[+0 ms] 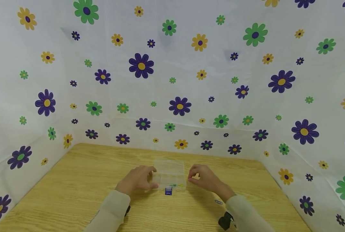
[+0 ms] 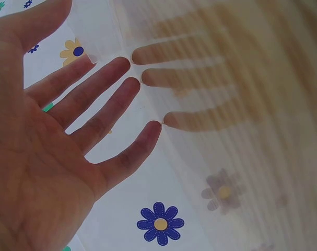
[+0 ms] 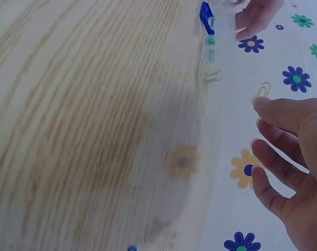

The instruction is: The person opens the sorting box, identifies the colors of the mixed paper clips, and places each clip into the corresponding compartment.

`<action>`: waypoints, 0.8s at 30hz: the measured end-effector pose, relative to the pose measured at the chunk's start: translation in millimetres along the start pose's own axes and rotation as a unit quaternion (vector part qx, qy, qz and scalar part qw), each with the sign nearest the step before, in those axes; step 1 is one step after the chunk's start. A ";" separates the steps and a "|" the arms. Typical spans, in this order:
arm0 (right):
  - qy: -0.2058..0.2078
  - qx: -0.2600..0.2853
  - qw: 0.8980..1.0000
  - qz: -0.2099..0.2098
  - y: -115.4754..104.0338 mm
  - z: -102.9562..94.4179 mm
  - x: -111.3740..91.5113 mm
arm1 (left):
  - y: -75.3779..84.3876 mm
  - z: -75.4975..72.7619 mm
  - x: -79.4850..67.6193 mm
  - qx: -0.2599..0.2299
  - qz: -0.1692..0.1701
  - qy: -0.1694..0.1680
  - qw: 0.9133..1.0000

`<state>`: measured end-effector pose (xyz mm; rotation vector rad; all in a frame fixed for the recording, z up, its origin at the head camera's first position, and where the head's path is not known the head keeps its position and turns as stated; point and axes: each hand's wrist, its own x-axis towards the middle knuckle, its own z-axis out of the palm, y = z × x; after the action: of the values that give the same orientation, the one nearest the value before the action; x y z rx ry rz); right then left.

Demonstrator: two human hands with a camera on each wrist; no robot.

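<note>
A clear plastic box [image 1: 169, 167] with its lid up stands on the table between the hands. My left hand [image 1: 138, 178] is at its left side, thumb by the near corner and fingers along the edge; in the left wrist view, these fingers are spread and nearly straight. My right hand [image 1: 205, 178], just right of the box, pinches a yellow paper clip [image 3: 264, 89] between thumb and index finger. Green clips [image 3: 210, 48] and yellow paper clips [image 3: 211, 77] lie in the box's near part. A blue latch-like piece [image 1: 168, 191] is at its front.
A blue paper clip [image 1: 218, 202] lies on the wooden table [image 1: 166, 216], near the right wrist. White cloth walls [image 1: 172, 90] with printed flowers close off the back and both sides of the table.
</note>
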<state>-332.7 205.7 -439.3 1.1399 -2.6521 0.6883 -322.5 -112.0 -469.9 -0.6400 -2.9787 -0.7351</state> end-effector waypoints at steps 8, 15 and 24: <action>-0.012 -0.009 1.000 -0.001 -4.5 9.3 5.6 | -0.4 0.4 -0.2 -0.005 0.009 0.002 1.000; -0.026 -0.009 0.999 0.019 -6.7 10.2 5.2 | -0.4 1.0 -1.0 -0.006 0.008 0.001 1.000; -0.034 -0.004 0.999 0.020 4.4 -1.3 -5.7 | 0.0 0.2 -1.5 0.000 0.011 0.009 1.000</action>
<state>-332.0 212.6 -441.6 1.1293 -2.7384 0.6562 -321.1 -112.6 -470.2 -0.6617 -2.9500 -0.7350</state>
